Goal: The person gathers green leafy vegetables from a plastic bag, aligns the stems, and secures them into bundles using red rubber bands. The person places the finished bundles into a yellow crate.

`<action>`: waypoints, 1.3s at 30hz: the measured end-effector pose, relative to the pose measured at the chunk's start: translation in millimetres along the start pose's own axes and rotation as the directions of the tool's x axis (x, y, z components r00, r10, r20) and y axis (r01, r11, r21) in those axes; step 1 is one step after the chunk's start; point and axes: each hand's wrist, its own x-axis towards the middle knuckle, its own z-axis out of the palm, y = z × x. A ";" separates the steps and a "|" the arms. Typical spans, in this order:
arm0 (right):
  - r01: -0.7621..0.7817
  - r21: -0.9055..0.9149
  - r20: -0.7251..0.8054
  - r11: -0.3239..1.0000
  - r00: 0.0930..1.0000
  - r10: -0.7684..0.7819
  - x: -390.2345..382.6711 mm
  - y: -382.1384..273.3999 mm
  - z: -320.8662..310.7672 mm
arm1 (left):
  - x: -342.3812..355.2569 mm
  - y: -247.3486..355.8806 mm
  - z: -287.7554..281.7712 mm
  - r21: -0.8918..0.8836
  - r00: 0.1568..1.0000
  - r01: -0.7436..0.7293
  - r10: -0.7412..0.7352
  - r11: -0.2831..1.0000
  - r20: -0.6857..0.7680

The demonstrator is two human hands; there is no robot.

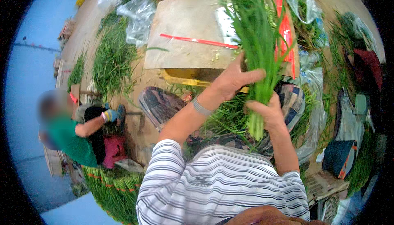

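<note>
I hold a bunch of long green leaves with pale stalks, apparently garlic chives, in front of me. My left hand wraps round its middle, thumb across the front. Lower down, my right hand is closed round the pale stalks, whose cut ends point toward my lap. The leafy tops fan out over the far right of a board that rests on a yellow crate. One red strip lies across the board; more red strips lie along its right side.
Loose green leaves and clear plastic bags lie on the floor to the left. Tied green bundles are stacked at the lower left. A co-worker in a green top sits at left. More plastic lies beside my right knee.
</note>
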 end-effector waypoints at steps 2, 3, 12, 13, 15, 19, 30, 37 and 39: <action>-0.095 0.029 -0.050 0.995 0.994 0.096 -14.7 -19.5 0.7 | -11.5 7.4 -22.5 0.159 0.999 0.035 -0.039 0.987 0.021; -0.050 0.037 -0.154 0.998 0.986 0.056 -17.2 -26.3 3.4 | -12.7 19.7 -42.4 0.294 0.995 0.074 -0.088 0.953 0.037; 0.139 0.140 -0.232 0.980 0.967 -0.104 10.6 -98.7 -10.0 | 37.7 22.3 -218.1 0.841 0.885 -0.194 0.280 -0.505 0.372; 0.242 0.092 -0.212 0.966 0.953 -0.219 18.2 -107.9 4.9 | 35.9 7.6 -245.0 0.856 0.958 -0.154 0.138 -0.494 0.252; 0.291 0.005 -0.215 0.957 0.935 -0.283 34.3 -124.4 28.1 | 32.0 -6.7 -242.0 0.931 0.945 0.021 0.311 -0.365 0.101; 0.400 -0.138 -0.051 0.906 0.911 -0.410 84.8 -136.6 87.1 | 34.7 -43.7 -222.2 0.915 0.841 0.326 0.514 -0.238 -0.166; 0.096 -0.689 -0.105 0.718 0.967 -0.230 269.4 75.1 93.5 | 24.9 -50.8 -194.3 0.873 0.835 0.424 0.476 -0.241 -0.275; -0.041 -0.724 -0.149 0.689 0.984 -0.097 273.0 57.5 99.8 | 32.4 -44.2 -229.9 0.952 0.892 0.307 0.355 -0.020 -0.280; -0.100 -0.737 -0.151 0.669 0.988 -0.019 265.2 48.0 107.1 | 46.0 -31.0 -244.9 0.788 0.878 0.221 0.234 0.574 -0.417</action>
